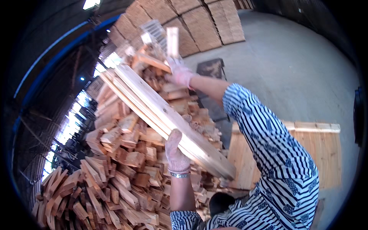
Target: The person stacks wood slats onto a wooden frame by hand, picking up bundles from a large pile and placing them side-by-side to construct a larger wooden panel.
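A timber yard or wood workshop under a big open-sided shed: a high heap of short wood offcuts (126, 168), stacked boards (199, 23) along the far side, a bare concrete floor (291, 65), and a dark arched roof (46, 46).

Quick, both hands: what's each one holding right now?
Left hand: closed on a bundle of long wooden slats, held tilted.
Right hand: closed on a short wooden slat, held upright above the scrap pile.
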Action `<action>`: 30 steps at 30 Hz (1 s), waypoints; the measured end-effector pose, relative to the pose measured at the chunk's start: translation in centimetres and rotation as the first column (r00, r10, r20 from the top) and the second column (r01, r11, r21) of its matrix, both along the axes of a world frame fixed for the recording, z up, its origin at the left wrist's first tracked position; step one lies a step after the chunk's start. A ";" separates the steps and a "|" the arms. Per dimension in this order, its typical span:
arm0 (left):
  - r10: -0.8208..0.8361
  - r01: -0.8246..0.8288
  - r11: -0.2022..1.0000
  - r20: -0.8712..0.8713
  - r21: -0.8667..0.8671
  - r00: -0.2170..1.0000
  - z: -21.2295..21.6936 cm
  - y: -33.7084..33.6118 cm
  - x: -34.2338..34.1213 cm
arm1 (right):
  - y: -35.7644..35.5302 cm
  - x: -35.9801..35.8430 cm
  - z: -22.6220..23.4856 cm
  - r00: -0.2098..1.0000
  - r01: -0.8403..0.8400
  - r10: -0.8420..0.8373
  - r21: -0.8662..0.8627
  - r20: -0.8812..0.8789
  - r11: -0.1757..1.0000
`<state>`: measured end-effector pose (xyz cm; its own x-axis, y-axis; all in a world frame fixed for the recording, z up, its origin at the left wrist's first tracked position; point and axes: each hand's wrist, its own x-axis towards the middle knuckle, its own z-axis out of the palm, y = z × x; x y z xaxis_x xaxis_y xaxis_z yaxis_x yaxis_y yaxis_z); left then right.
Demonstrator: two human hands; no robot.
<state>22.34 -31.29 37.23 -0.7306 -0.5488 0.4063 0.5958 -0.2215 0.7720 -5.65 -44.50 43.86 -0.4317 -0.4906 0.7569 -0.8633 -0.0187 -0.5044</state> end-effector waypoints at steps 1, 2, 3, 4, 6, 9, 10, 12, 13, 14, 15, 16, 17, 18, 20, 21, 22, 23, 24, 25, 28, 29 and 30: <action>0.040 -0.038 0.998 0.030 -0.044 0.999 -1.2 -0.2 0.4 | -0.3 -0.5 -0.2 0.998 -0.001 -0.005 0.087 0.062 0.996; 0.087 -0.086 0.996 0.062 -0.017 0.994 -2.4 -0.2 0.6 | -0.1 -1.0 0.1 0.998 0.024 -0.026 0.050 0.056 0.998; 0.128 -0.128 0.992 0.064 -0.003 0.990 -3.3 -0.4 0.4 | 0.3 -1.1 0.5 0.998 0.062 -0.063 0.017 0.023 0.998; 0.127 -0.128 0.991 0.056 0.030 0.990 -4.0 -0.5 1.0 | 0.9 -1.3 1.3 0.997 0.047 -0.053 0.105 0.053 0.993; 0.193 -0.193 0.981 0.109 -0.011 0.975 -5.0 -0.5 1.6 | 2.5 -1.2 2.0 0.995 -0.078 0.066 0.170 0.076 0.982; 0.229 -0.236 0.972 0.169 0.019 0.959 -5.3 0.0 2.3 | 7.0 -1.2 2.3 0.999 -0.051 0.052 0.096 -0.008 0.994; 0.206 -0.208 0.978 0.186 -0.009 0.961 -5.3 0.3 2.3 | 9.0 -1.2 2.7 0.999 -0.025 0.027 0.068 -0.025 0.997; 0.201 -0.187 0.979 0.236 -0.078 0.951 -5.4 0.9 1.9 | 14.6 -0.9 3.5 0.995 -0.095 0.094 0.044 0.037 0.994; 0.070 -0.056 0.994 0.151 -0.090 0.986 -5.6 1.4 1.6 | 17.8 -0.4 3.9 0.984 -0.145 0.132 0.104 0.122 0.984; 0.017 -0.001 0.995 0.157 -0.105 0.987 -6.0 1.8 1.0 | 21.0 0.2 4.3 0.976 -0.197 0.190 0.053 0.106 0.979; -0.033 0.050 0.990 0.135 -0.129 0.990 -6.6 2.3 0.0 | 24.0 1.1 4.4 0.969 -0.181 0.159 0.108 0.189 0.977; -0.083 0.101 0.983 0.114 -0.156 0.990 -7.3 2.8 -1.0 | 26.8 2.0 4.2 0.968 -0.165 0.137 0.120 0.212 0.979; -0.053 0.079 0.987 0.173 -0.143 0.983 -8.5 3.7 -1.5 | 29.6 2.9 3.4 0.977 -0.073 0.043 0.137 0.210 0.988; -0.055 0.093 0.982 0.222 -0.165 0.973 -9.7 4.6 -2.3 | 32.2 3.7 2.1 0.990 -0.018 0.002 0.107 0.144 0.994; -0.052 0.125 0.959 0.274 -0.255 0.960 -12.4 5.8 -4.2 | 35.8 4.8 -1.2 0.977 -0.118 0.111 0.024 0.180 0.993; -0.080 0.166 0.959 0.344 -0.229 0.936 -14.0 6.8 -5.0 | 37.3 5.3 -3.7 0.907 -0.213 0.189 0.022 0.376 0.977; -0.109 0.201 0.957 0.381 -0.210 0.918 -15.6 7.9 -5.8 | 38.5 5.7 -6.5 0.830 -0.317 0.306 -0.057 0.467 0.947; -0.122 0.220 0.961 0.457 -0.167 0.881 -17.2 9.0 -6.3 | 39.7 6.5 -9.9 0.763 -0.357 0.313 -0.035 0.566 0.933; -0.171 0.268 0.946 0.423 -0.181 0.890 -18.8 10.0 -6.5 | 40.6 7.4 -13.4 0.706 -0.384 0.340 -0.068 0.621 0.921; -0.200 0.296 0.940 0.426 -0.171 0.882 -20.4 11.0 -6.6 | 41.2 8.0 -16.9 0.670 -0.423 0.324 -0.016 0.668 0.906; -0.228 0.337 0.922 0.436 -0.189 0.870 -23.5 11.8 -7.0 | 41.7 8.4 -25.7 0.549 -0.423 0.176 0.090 0.817 0.902; -0.175 0.304 0.915 0.421 -0.264 0.890 -24.0 11.7 -7.2 | 42.0 7.7 -27.5 0.591 -0.464 0.174 0.155 0.788 0.872; -0.100 0.252 0.914 0.427 -0.318 0.899 -24.1 11.5 -7.4 | 41.6 7.1 -28.7 0.609 -0.491 0.101 0.274 0.786 0.827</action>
<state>14.92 -19.75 13.14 -0.9408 -0.2689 0.2062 0.2025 0.0419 0.9784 1.41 -2.88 15.13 -0.4934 -0.8681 -0.0548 -0.2029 0.1761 -0.9632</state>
